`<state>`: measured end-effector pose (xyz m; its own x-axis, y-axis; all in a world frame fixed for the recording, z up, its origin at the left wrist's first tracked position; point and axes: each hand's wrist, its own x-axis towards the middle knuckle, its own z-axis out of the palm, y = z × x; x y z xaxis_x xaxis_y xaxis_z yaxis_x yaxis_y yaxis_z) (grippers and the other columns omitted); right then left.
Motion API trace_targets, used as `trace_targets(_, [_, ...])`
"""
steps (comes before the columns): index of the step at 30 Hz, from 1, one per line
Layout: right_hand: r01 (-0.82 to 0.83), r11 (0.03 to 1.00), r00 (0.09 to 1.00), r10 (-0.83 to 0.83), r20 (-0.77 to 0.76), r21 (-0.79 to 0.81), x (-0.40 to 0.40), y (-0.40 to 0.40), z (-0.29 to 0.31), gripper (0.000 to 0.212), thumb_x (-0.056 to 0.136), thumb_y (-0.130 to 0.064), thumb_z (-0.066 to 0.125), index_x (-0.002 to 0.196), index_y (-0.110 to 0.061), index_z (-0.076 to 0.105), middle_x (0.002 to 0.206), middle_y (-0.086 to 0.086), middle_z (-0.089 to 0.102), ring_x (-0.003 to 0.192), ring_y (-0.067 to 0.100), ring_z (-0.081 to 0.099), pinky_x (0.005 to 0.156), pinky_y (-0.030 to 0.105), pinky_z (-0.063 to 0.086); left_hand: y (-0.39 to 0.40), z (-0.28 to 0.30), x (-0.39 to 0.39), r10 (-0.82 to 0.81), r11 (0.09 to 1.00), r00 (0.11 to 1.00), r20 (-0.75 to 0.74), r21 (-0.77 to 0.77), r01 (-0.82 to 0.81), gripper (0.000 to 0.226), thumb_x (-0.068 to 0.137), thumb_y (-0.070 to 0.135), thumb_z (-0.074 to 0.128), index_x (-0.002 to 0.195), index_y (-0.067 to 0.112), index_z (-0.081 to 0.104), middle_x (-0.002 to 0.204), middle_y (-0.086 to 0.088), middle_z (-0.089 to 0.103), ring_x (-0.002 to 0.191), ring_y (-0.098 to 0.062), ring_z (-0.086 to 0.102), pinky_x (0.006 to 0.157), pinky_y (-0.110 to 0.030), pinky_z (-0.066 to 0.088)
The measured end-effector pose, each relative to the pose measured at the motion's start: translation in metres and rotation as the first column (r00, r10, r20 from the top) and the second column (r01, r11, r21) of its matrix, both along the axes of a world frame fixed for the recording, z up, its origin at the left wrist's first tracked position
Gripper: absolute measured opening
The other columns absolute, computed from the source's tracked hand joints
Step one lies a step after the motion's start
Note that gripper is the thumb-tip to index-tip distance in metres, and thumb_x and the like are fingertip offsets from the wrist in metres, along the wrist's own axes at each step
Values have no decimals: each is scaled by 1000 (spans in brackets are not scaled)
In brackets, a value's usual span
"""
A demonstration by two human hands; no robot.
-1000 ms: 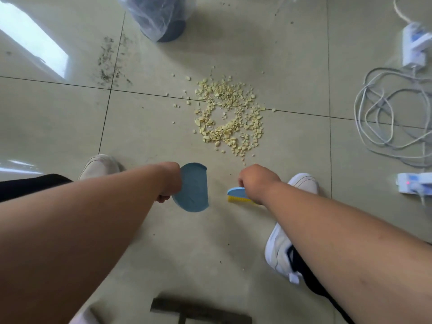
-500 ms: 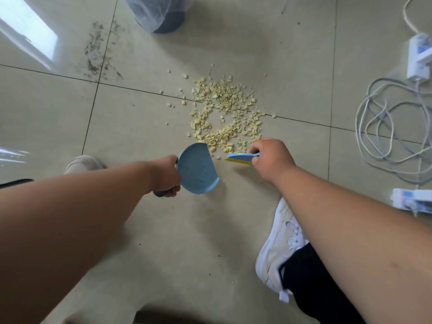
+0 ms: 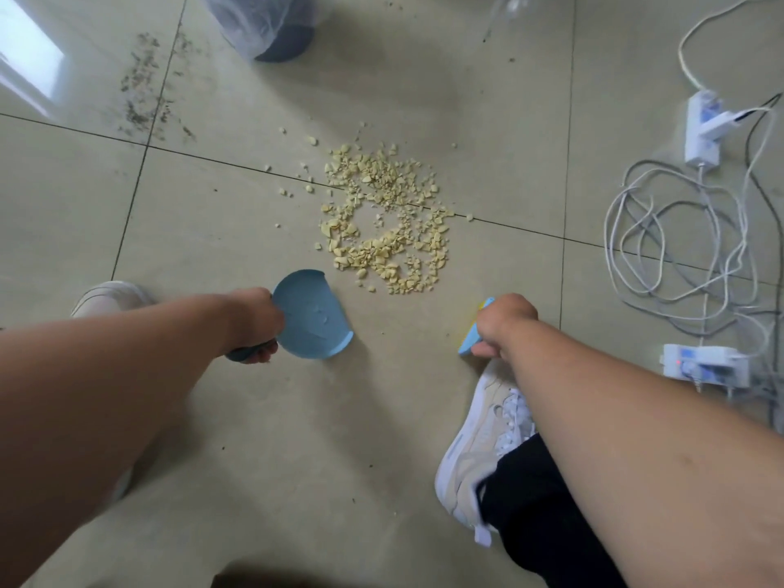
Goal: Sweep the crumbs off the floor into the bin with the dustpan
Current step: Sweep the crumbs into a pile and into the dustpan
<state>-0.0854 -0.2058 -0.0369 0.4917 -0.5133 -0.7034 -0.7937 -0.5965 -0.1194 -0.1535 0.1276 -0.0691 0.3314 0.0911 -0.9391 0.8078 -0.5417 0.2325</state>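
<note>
A loose pile of pale yellow crumbs (image 3: 388, 224) lies on the beige floor tiles, across a tile joint. My left hand (image 3: 254, 322) grips the handle of a small blue dustpan (image 3: 312, 316), which sits just left of and below the pile. My right hand (image 3: 502, 324) is closed around a small blue brush with yellow bristles (image 3: 471, 339), below and right of the crumbs; most of the brush is hidden by the hand. The bin (image 3: 265, 23), dark with a clear plastic liner, stands at the top edge, only its base showing.
White cables (image 3: 679, 248) and two power strips (image 3: 704, 367) lie at the right. Dark fine debris (image 3: 142, 91) is scattered at the upper left. My shoes (image 3: 488, 443) stand on either side, the left shoe (image 3: 108, 297) beside my left forearm.
My right hand with the brush has pulled back from the pile's near edge, right and toward me. The dustpan has drawn slightly back from the crumbs. The pile looks unchanged.
</note>
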Motion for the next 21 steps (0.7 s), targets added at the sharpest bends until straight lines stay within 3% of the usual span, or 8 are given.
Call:
trace_targets(3, [13,994,999,-17,33,106,5,25,-2,11,92,-12,64,88,-15,55,49,-13,65,59,15,66,49,11,50,3,0,-1,-10,1000,1000,-7,-2,10,24,102,4,38,110,-4,59,67,-16,61,42,-21,55,37,-19,45])
trace_targets(5, [-34,997,997,29,71,64,10,39,-9,14,90,-7,64,94,-14,53,73,-17,73,71,12,73,72,19,61,6,-2,-1,-6,1000,1000,-15,-2,6,26,102,3,38,113,-5,60,69,-17,61,45,-22,55,37,-19,45])
trace_targets(7, [-36,996,992,26,123,84,17,51,-11,13,84,-5,66,95,-6,60,100,8,78,89,27,76,88,38,62,8,-5,0,8,1000,1000,-22,-3,-9,30,101,2,37,117,-7,61,70,-17,61,46,-23,54,37,-20,45])
trace_targets(10, [2,979,990,-31,139,203,31,64,-11,28,87,-5,64,115,2,62,95,20,78,86,34,78,81,43,64,13,-9,2,24,1000,1000,-1,-20,-24,27,100,2,37,112,-3,60,70,-17,60,46,-22,54,38,-20,45])
trace_targets(12, [42,973,983,-80,162,226,37,66,-7,23,91,-7,57,113,-1,61,85,18,78,72,31,79,62,32,61,17,-9,4,47,998,999,26,-38,-46,23,99,2,37,107,0,58,71,-17,60,45,-22,53,39,-20,45])
trace_targets(14, [52,982,975,-88,202,180,43,59,-2,22,90,-11,56,110,-2,60,84,16,78,67,31,78,55,26,56,21,-9,7,71,997,996,46,-41,-69,23,99,3,38,108,2,58,72,-18,61,44,-21,54,39,-20,46])
trace_targets(18, [-59,994,978,76,195,-91,47,28,10,11,83,-12,62,90,-6,58,92,16,76,83,34,77,81,42,64,23,-7,15,83,996,995,62,-33,-81,25,99,4,39,113,2,59,75,-17,63,48,-22,56,39,-20,47])
trace_targets(21, [-114,971,989,131,68,-211,37,8,11,15,88,-6,59,74,-7,53,63,15,69,68,35,78,75,44,65,22,-7,16,86,996,995,50,-25,-85,27,99,4,39,116,2,59,77,-17,63,51,-23,56,39,-20,48])
